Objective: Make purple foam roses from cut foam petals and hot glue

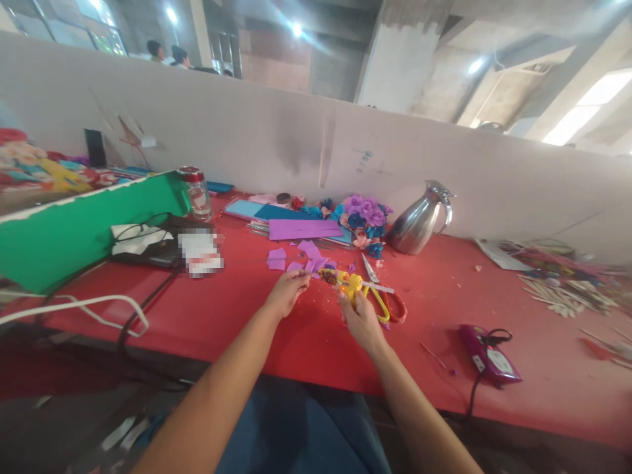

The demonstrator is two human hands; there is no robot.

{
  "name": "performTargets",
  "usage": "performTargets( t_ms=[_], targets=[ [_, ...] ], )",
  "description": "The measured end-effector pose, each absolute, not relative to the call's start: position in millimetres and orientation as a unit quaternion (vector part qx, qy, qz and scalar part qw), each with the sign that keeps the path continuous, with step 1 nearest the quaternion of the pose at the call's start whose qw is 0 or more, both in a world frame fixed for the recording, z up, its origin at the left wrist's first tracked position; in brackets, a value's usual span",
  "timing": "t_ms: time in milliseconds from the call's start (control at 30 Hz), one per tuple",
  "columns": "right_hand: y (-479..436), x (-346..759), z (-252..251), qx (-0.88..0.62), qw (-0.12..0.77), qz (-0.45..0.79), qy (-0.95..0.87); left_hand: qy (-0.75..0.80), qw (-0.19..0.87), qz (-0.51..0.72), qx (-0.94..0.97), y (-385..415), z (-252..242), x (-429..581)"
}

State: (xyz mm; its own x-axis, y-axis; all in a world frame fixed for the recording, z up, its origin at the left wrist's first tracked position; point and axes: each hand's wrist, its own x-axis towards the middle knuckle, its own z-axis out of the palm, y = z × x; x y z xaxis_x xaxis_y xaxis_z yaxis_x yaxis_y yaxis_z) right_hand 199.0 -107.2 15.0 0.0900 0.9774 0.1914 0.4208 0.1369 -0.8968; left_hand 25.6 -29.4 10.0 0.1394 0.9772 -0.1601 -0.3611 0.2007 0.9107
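Observation:
My right hand (363, 319) is wrapped round the handle of a yellow hot glue gun (351, 283), its stained nozzle pointing left and a pale glue stick (382, 288) jutting from its back. Just left of the nozzle, my left hand (288, 293) is closed in a pinch; what sits between its fingertips is too small to make out. Cut purple paper pieces (277, 259) lie behind my fingers. Scissors (370, 270) with looped handles rest partly behind the glue gun. Farther back are a purple paper strip (306, 229) and a bunch of purple, blue and pink paper flowers (365, 210).
A steel jug (415, 220) stands behind the scissors, on the red table (237, 309). Rightward lie a purple box with a plugged cord (491, 355) and thin sticks (563, 296). Leftward are a lidded glass jar (199, 197), a green panel (89, 230) and a white cable (106, 299).

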Motion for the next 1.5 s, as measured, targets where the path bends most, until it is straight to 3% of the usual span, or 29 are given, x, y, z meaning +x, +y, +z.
performTargets(
  t_ms=[1267, 1500],
  targets=[
    [-112, 203, 14, -0.616, 0.427, 0.272, -0.604, 0.420, 0.654, 0.510, 0.368, -32, 14, 26],
    [-102, 261, 25, -0.610, 0.522, 0.326, -0.499, 0.406, 0.668, 0.521, 0.344, -30, 12, 25]
  ],
)
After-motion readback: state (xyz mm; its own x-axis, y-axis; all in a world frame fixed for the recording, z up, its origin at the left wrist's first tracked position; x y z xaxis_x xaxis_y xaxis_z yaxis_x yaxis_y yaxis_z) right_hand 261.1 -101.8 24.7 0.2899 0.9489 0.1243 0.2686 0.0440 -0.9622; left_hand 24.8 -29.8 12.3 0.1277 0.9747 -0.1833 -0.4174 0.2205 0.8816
